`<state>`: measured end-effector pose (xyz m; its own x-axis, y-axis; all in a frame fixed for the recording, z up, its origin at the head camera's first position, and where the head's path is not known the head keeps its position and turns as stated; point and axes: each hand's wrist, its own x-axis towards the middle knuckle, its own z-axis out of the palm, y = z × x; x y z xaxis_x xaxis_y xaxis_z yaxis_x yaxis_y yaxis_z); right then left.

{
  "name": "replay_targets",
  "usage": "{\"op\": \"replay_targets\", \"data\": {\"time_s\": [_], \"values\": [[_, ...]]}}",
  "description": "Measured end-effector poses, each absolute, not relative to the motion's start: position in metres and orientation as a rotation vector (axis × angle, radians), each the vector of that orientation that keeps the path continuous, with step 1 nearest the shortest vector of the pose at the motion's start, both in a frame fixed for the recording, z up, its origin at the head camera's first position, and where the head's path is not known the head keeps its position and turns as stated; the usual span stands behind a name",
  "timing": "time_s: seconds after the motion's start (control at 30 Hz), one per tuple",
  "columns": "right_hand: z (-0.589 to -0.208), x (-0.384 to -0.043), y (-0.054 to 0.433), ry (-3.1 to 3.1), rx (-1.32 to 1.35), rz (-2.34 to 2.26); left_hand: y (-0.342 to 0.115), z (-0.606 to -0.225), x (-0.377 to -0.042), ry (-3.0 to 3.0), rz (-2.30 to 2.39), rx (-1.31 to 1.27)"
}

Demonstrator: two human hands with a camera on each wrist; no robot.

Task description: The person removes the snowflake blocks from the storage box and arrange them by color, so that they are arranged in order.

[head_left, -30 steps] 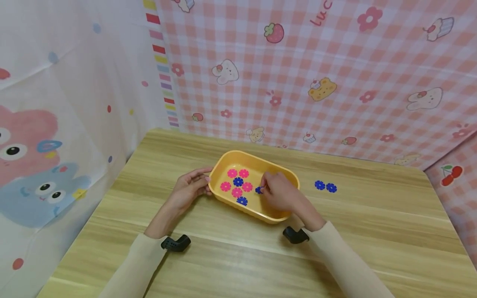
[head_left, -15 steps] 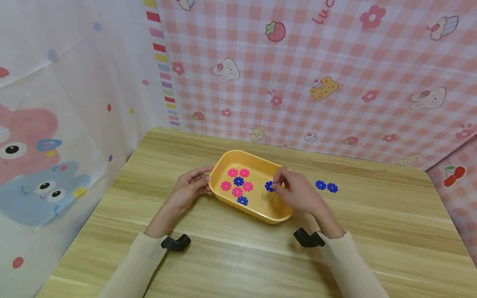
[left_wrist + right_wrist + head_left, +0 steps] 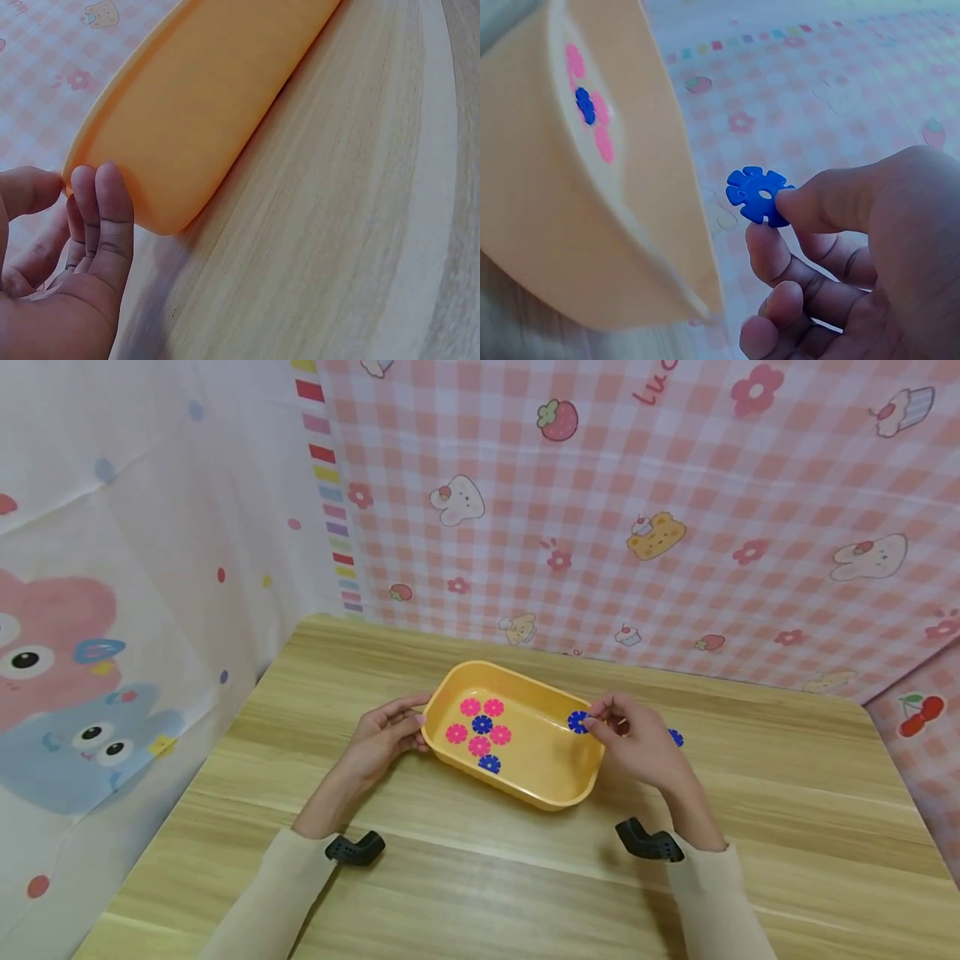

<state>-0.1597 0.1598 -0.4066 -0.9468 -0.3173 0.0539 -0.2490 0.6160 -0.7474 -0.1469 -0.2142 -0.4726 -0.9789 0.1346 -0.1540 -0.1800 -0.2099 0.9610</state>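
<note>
A yellow plastic basin [image 3: 543,747] stands on the table, holding several pink snowflake discs [image 3: 457,733] and two blue ones, one [image 3: 482,724] among the pink and another [image 3: 489,764] by the near wall. My left hand [image 3: 381,735] grips the basin's left end, thumb at the rim and fingers against the outer wall in the left wrist view. Between thumb and index finger, my right hand [image 3: 641,743] pinches a notched blue snowflake disc [image 3: 751,193] with a hole in its middle. This disc overlaps the basin's right end in the head view.
On the wooden table [image 3: 465,877], right of the basin, a blue disc [image 3: 677,737] shows partly behind my right hand. A pink checked cloth [image 3: 585,510] hangs behind the table, and a white printed cloth [image 3: 165,527] hangs at the left.
My right hand has moved right and up from the basin's floor to its right end, carrying the blue disc. It now covers part of the discs on the table. My left hand stays put.
</note>
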Motion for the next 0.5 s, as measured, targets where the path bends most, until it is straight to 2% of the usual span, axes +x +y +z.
{"op": "replay_targets", "data": {"time_s": [0.5], "values": [[-0.402, -0.164, 0.211, 2.859, -0.355, -1.284, -0.215, -0.474, -0.147, 1.851, 2.285, -0.016]]}}
